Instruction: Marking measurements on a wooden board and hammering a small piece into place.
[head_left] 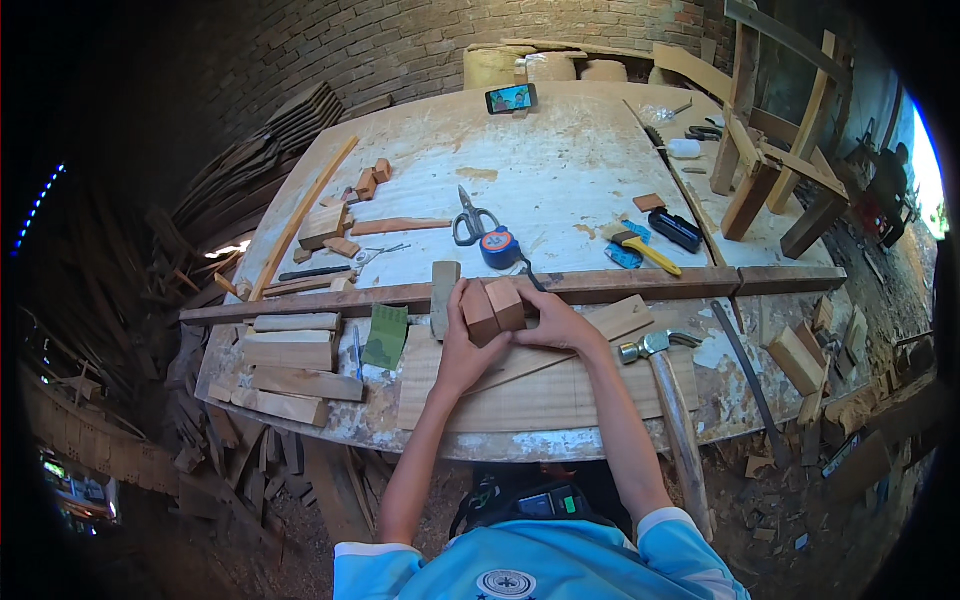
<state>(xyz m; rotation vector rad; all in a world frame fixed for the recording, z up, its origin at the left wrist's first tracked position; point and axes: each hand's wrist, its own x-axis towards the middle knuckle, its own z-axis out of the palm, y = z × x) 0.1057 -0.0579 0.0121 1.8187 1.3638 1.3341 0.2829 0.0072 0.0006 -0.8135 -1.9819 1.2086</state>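
black phone (511, 98) before a brick wall (400, 50), yellow-handled brush (650, 253) at right, grey-handled shears (468, 213) farther left

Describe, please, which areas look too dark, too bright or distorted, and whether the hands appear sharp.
Head view, light: the far-left wood scraps sink into shadow, while the opening at right is washed out; head view, distortion: the tabletop's front edge bows; head view, sharpness: left hand, right hand and wooden blocks look fairly clear.
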